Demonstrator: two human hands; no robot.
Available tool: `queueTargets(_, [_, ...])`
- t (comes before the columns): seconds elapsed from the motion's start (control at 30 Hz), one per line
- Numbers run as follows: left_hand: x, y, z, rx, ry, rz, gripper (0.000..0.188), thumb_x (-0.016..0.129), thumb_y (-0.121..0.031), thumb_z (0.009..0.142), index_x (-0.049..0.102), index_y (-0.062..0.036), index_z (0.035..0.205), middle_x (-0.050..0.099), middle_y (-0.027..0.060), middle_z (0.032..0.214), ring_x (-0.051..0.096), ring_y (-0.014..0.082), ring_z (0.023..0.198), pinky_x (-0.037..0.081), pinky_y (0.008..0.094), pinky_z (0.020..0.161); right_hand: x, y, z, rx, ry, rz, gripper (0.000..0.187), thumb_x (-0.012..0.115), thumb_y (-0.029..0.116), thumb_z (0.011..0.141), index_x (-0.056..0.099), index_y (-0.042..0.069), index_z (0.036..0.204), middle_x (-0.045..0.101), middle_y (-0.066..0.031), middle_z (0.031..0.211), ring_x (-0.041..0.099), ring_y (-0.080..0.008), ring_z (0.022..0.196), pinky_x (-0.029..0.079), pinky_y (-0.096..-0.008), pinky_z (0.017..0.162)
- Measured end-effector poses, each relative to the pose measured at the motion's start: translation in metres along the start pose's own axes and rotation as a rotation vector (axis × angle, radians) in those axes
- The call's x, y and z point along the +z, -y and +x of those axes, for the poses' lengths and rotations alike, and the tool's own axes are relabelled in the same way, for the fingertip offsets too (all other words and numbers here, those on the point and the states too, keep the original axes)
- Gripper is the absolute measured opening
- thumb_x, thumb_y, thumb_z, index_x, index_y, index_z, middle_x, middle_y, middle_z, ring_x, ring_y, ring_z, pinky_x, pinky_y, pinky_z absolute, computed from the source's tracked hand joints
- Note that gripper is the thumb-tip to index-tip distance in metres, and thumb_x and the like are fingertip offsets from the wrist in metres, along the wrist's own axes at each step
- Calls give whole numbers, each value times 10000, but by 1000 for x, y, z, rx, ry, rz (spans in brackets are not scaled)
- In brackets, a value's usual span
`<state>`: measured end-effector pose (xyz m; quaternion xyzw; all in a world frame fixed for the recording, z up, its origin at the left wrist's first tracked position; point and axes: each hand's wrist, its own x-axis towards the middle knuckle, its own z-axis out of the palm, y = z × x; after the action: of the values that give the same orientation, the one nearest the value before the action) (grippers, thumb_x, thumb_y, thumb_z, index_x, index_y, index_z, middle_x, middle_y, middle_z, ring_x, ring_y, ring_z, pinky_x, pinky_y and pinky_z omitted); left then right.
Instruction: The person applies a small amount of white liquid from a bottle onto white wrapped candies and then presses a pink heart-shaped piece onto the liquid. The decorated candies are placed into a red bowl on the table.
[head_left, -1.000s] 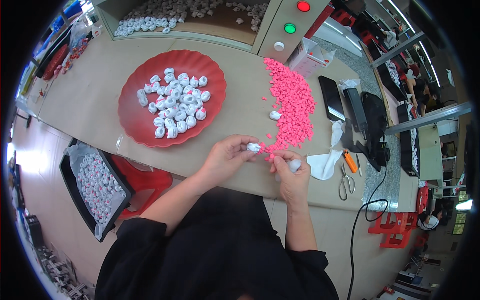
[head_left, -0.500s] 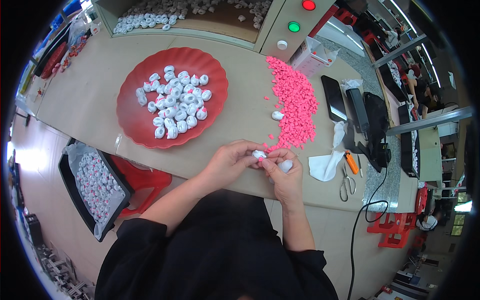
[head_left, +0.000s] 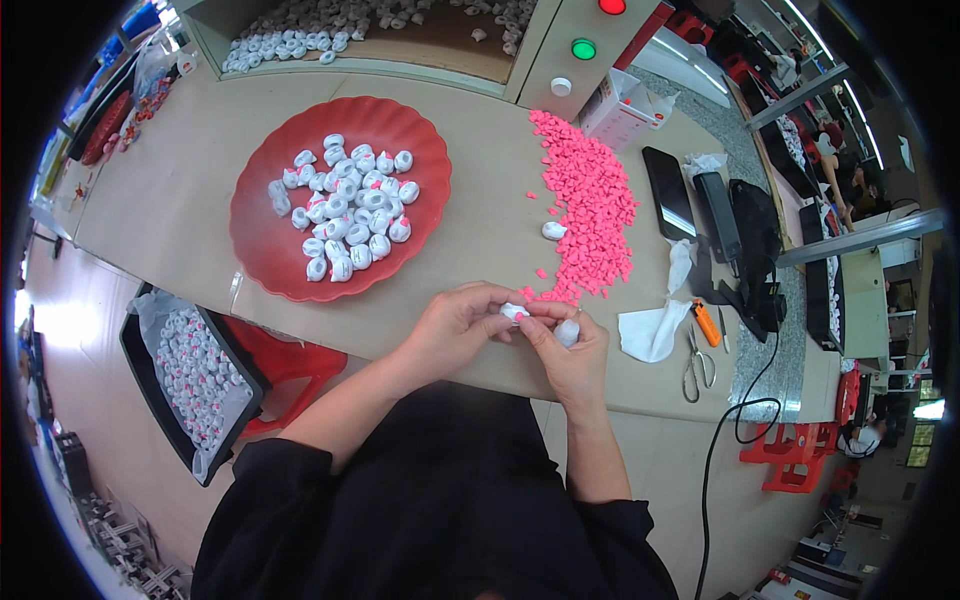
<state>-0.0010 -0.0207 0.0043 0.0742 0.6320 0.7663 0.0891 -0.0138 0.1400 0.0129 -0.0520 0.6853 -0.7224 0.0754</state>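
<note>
Just above the near table edge, my left hand point(head_left: 452, 325) pinches a small rounded white molded piece point(head_left: 512, 309) between thumb and fingertips. My right hand point(head_left: 580, 368) meets it from the other side, its thumb and forefinger at a tiny pink bit point(head_left: 520, 317) on the piece. A second whitish object point(head_left: 567, 332) is tucked in the curled fingers of my right hand; its kind is partly hidden. Beyond my hands spreads a heap of small pink bits point(head_left: 590, 215). One loose white piece point(head_left: 554, 230) lies at the heap's left side.
A red scalloped plate point(head_left: 258, 262) with many white pieces stands left. Lower left, a black tray point(head_left: 160, 405) of similar pieces rests on a red stool point(head_left: 300, 370). Rightward lie a phone point(head_left: 668, 192), white cloth point(head_left: 650, 335), orange-handled cutter point(head_left: 706, 322) and scissors point(head_left: 697, 368). A lit cabinet point(head_left: 540, 60) stands behind.
Both hands stay together around the white piece, which has turned and shifted slightly. My right thumb and fingers have moved a little at the pink bit. The whole view has shifted slightly.
</note>
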Motion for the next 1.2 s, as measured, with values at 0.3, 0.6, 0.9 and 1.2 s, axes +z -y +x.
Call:
queueTargets(0.3, [-1, -5, 3, -62, -25, -179, 228, 547, -80, 873, 551, 58, 1055, 610, 90, 926, 591, 120, 790, 488, 242, 736, -3, 1, 4, -43, 53, -70, 141, 656, 23, 779, 627, -25, 909, 629, -55, 818, 578, -85, 750, 474, -212, 668])
queueTargets(0.6, [1, -1, 5, -105, -57, -213, 201, 560, -62, 861, 555, 58, 1022, 613, 80, 885, 588, 106, 766, 490, 230, 704, -2, -2, 5, -11, 53, -24, 107, 644, 19, 784, 634, -15, 886, 605, -29, 802, 558, -70, 736, 454, -201, 641])
queueTargets(0.9, [0, 0, 3, -78, -122, -177, 204, 562, -52, 856, 562, 49, 1033, 617, 84, 887, 597, 113, 740, 496, 231, 699, 7, -12, 4, -164, -1, -39, 89, 631, 1, 786, 637, -18, 873, 585, -35, 795, 532, -74, 711, 426, -209, 614])
queueTargets(1.2, [0, -2, 2, -70, -79, -227, 215, 548, -19, 851, 550, 70, 1047, 617, 108, 924, 605, 125, 786, 500, 239, 730, 3, -16, 2, -272, 16, -61, 116, 622, -33, 769, 630, -15, 883, 585, -51, 793, 534, -95, 705, 419, -216, 613])
